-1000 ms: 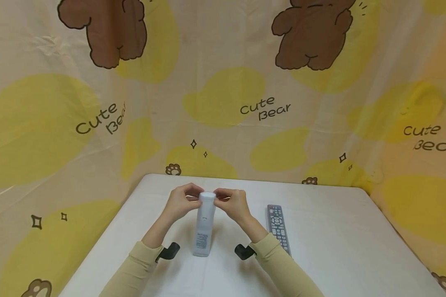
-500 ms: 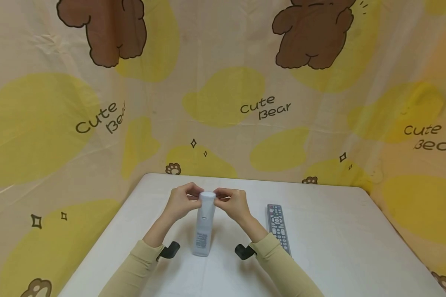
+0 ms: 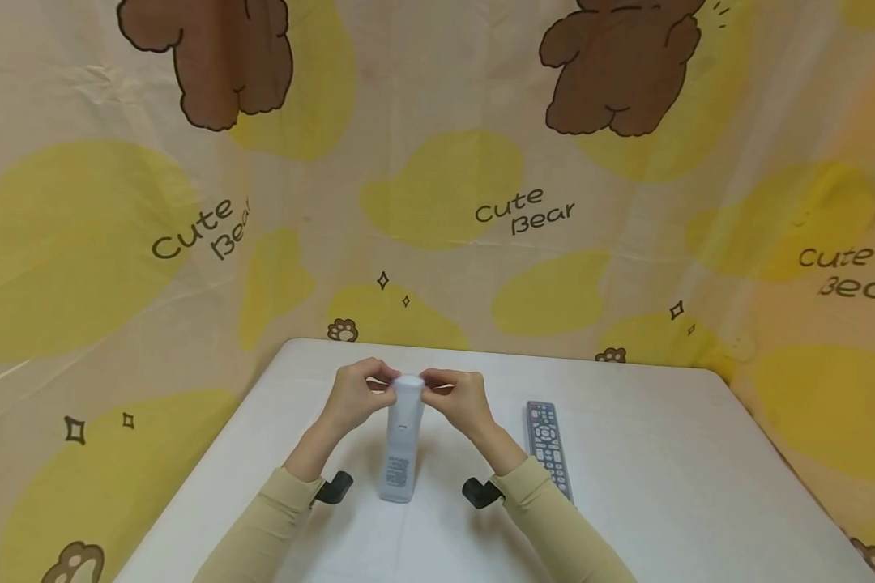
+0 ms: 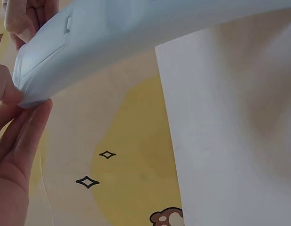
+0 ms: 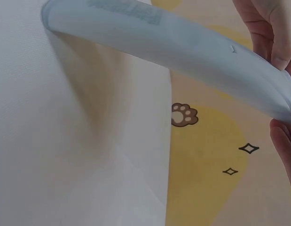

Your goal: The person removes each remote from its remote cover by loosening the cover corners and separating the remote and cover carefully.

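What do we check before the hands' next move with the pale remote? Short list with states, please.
1. Left hand grip: ok, pinches the far end of the pale remote.
2. Right hand grip: ok, pinches the same end from the other side.
3. Near end supported: looks ok, it appears to touch the white table; far end is raised.
4. Back accessible: ok, label faces the head camera.
5. Button side undamaged: cannot tell, hidden in every view.
6. Gray remote separate: ok, apart from the pale one, partly hidden by the right sleeve.
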Motion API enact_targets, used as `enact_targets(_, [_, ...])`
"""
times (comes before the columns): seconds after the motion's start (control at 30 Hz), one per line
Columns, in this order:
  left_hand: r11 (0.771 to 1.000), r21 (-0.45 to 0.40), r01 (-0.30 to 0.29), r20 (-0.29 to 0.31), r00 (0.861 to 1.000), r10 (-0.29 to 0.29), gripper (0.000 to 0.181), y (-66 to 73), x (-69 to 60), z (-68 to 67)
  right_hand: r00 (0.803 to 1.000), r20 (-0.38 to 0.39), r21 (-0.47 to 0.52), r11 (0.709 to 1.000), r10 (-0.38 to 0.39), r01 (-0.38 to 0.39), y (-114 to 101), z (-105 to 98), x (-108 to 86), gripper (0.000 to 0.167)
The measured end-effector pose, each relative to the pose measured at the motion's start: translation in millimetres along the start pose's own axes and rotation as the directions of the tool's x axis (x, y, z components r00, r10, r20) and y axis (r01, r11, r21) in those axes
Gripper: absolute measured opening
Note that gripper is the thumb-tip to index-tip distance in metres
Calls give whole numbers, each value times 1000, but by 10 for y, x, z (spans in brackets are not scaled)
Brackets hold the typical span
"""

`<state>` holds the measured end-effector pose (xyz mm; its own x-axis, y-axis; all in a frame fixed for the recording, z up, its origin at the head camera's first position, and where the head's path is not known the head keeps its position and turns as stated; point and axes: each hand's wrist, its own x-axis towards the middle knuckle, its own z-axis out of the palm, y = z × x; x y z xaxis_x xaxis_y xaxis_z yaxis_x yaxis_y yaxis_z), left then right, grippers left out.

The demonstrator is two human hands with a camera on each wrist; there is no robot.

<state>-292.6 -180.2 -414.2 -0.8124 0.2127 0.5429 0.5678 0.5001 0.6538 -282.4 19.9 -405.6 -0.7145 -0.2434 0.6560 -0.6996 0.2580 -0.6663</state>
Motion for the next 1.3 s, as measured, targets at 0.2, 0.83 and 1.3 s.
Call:
enact_targets(0.2, [999, 2, -51, -45, 998, 51, 17, -29, 8, 17, 1000, -16, -8, 1000, -7, 7, 211, 73, 5, 18])
enact_targets(0.83, [999, -48, 7, -81, 997, -11, 14, -52, 8, 13, 991, -19, -80, 988, -130, 129, 366, 97, -11, 18])
enact_targets(1.3, [981, -148, 122, -73, 988, -134, 9, -91, 24, 28, 979, -64, -127, 974, -195, 186, 402, 133, -29, 16])
